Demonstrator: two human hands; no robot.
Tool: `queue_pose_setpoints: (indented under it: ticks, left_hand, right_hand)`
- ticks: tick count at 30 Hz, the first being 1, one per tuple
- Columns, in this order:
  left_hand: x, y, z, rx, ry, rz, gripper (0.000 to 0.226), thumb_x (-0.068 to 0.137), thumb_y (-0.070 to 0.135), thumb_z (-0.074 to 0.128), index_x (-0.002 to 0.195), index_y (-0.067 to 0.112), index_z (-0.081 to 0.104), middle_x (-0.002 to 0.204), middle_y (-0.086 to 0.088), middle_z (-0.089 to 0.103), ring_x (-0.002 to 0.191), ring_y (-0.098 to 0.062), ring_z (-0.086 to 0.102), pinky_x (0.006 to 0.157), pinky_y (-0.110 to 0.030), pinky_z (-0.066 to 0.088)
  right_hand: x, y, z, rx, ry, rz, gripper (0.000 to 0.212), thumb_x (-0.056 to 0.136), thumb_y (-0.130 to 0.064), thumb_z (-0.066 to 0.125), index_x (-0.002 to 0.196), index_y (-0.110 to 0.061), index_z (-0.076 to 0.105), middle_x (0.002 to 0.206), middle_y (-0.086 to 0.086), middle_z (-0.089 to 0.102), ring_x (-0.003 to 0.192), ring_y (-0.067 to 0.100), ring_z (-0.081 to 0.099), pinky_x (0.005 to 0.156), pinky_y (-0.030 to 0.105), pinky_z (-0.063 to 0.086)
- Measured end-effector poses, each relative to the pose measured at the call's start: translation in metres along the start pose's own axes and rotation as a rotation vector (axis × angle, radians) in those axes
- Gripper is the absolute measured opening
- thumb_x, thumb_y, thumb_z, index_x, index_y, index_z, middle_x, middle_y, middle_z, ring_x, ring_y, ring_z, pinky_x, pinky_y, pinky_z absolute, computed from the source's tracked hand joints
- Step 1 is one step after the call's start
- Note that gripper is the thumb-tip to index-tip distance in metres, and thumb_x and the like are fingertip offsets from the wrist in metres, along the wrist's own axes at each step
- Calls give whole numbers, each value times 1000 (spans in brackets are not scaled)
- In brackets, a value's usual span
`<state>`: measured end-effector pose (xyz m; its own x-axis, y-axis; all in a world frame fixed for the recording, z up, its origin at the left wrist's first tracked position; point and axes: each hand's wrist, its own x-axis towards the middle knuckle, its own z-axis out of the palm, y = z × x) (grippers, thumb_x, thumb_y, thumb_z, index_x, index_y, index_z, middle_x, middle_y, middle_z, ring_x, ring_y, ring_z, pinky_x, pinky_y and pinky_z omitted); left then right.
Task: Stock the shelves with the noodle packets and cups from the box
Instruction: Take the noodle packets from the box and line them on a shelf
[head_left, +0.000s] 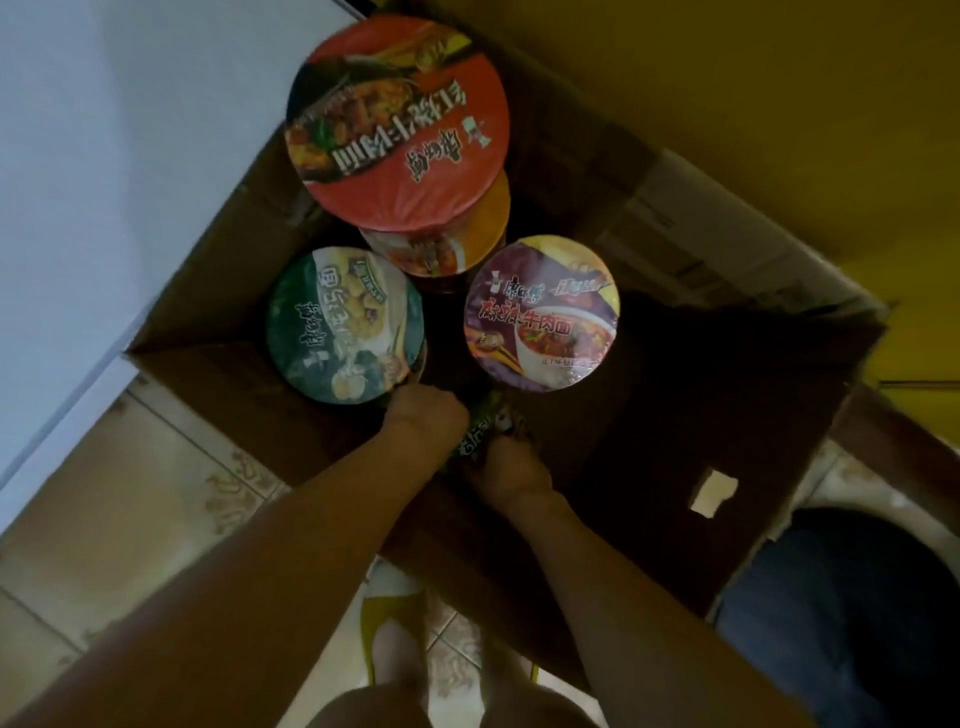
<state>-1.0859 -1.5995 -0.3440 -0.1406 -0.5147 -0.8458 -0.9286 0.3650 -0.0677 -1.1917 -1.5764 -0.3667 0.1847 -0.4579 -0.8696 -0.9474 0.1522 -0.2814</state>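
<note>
An open cardboard box (208, 312) stands on the floor below me. Noodle cups stand upright inside it: a red-lidded cup (397, 122) stacked on an orange one (467, 234), a green-lidded cup (345, 325) at the left, and a purple-lidded cup (543, 312) at the right. Both my hands reach down into the dark near corner of the box. My left hand (428, 415) and my right hand (511, 467) are closed on a dark green noodle packet (485, 423) between them; most of the packet is hidden in shadow.
A white cabinet side (104, 156) rises at the left, a yellow wall (779, 104) behind the box. The box's right flap (717, 467) hangs open over a dark blue object (857, 613). Patterned floor tiles (130, 519) and my feet in yellow sandals (395, 644) are below.
</note>
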Motion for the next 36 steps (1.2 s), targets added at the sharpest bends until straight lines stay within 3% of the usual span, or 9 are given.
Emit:
queue_pose_setpoints:
  ticks: [4,7,13,18,22,26,32,36]
  left_hand:
    - [18,13,14,-148,-170,-12,35,100,17,35,131,5,45,136,-14,46,124,-30,45,100,-41,40]
    - [20,8,13,-175,-219,25,37,101,16,34,134,3,42,141,-16,41,128,-31,41,104,-40,35]
    - [13,0,5,-15,-124,99,33,100,12,32,128,2,45,133,-14,49,121,-29,48,96,-37,41]
    - [14,4,6,33,-2,150,28,96,5,36,115,4,56,122,-11,57,112,-27,54,79,-32,40]
    - [13,13,-4,-7,128,159,26,94,13,42,113,8,60,121,-10,58,116,-27,50,95,-36,37]
    - [6,19,-12,-170,186,188,25,96,15,41,110,7,60,115,-12,62,106,-28,59,82,-35,47]
    - [-32,29,-33,-125,206,157,26,93,2,42,111,8,59,111,-9,61,100,-27,60,68,-31,41]
    - [-83,27,-53,-144,279,148,29,93,1,38,115,7,56,114,-11,58,103,-28,59,75,-33,46]
  right_hand:
    - [10,5,-4,-101,-9,1,40,93,-29,50,126,-6,50,132,18,51,123,33,47,106,41,37]
    - [11,15,-16,-127,-9,6,40,93,-22,50,129,-4,46,127,19,55,118,33,51,103,39,40]
    - [4,41,-42,-139,73,127,28,95,-7,44,117,1,57,123,20,58,115,33,55,98,34,42]
    - [-1,48,-49,-95,102,161,32,97,-8,37,126,0,51,130,20,53,119,32,51,100,34,40]
    - [-5,46,-53,-98,90,154,33,97,-6,37,128,1,47,131,20,51,120,33,50,100,35,39]
    - [-14,46,-58,-102,131,127,39,93,-4,43,131,-1,36,129,21,51,120,36,50,97,39,42]
    - [-51,41,-68,-82,154,168,33,91,6,41,123,4,39,126,23,53,118,36,53,94,36,43]
    - [-97,32,-85,10,184,182,29,91,8,36,120,7,41,121,27,55,113,40,54,85,38,45]
